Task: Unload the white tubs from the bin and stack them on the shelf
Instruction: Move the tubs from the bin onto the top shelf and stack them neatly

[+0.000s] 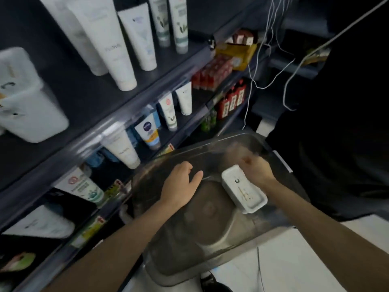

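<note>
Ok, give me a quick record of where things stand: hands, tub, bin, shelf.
left hand: inside the bin, fingers loosely curled, nothing visible in it
right hand: grips the far end of the white tub
white tub: tilted, within the bin's outline
bin: clear plastic; no other tub seen inside
shelf: stacked tubs at far left, blurred
</note>
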Demonstrator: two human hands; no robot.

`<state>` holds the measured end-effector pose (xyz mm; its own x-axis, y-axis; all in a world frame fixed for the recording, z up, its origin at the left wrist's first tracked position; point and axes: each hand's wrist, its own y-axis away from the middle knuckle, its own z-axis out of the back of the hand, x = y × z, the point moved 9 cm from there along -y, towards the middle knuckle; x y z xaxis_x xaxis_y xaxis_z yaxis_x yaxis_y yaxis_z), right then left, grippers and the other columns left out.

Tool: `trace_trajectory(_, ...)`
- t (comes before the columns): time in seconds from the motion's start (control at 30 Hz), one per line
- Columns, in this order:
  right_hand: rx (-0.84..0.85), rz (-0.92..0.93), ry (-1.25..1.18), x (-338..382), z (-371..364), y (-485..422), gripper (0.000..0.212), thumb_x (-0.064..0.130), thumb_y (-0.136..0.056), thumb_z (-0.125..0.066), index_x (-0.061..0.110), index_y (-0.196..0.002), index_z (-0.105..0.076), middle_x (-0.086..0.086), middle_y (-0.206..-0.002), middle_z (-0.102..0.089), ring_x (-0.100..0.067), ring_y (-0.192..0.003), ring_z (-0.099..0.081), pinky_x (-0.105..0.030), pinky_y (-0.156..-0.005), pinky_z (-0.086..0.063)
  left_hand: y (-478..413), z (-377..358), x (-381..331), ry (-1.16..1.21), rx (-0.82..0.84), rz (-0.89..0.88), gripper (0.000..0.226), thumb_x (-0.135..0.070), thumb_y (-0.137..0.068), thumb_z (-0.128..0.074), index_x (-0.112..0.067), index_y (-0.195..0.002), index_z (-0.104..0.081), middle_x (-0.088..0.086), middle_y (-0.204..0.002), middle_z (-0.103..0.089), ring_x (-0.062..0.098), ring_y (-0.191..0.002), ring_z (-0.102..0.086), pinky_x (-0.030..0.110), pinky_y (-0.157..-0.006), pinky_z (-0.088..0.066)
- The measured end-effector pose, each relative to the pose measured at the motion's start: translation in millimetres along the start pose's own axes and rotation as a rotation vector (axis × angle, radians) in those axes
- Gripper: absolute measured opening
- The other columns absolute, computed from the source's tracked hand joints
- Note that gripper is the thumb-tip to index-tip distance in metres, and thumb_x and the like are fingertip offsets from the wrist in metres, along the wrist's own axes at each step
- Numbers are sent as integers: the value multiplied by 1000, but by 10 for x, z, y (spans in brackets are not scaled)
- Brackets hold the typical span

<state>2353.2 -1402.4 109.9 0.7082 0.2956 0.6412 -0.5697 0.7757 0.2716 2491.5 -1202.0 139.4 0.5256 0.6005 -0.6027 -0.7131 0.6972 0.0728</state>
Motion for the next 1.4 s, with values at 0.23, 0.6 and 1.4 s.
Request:
trace_trajectory(0.23,217,-151,382,-1011,-480,-440,38,29,-94,-48,0,-119,-52,-22,-122,-60,-37,-114,-57,-36,-88,-47,-144,-586,393,44,71,158,41,-43,-91,-53,-9,-114,-57,6,-109,-61,21,-97,-61,38,-86,-51)
trace_trajectory(0.6,312,-374,326,-1501,-981,-516,46,31,-87,-66,3,-122,-56,-15,-121,-63,-31,-111,-61,-36,-89,-51,1,-515,969,-134,100,238,41,-44,-92,-50,-11,-117,-56,7,-114,-60,21,-100,-62,35,-82,-51)
trace_trajectory(1.4,601,233,-100,1352,-124,361,11,18,-91,-56,17,-98,-64,0,-96,-72,-14,-86,-70,-29,-63,-58,555,1383,589,-273,-255,56,35,-43,-91,-54,-15,-111,-55,3,-108,-56,18,-94,-56,29,-73,-44)
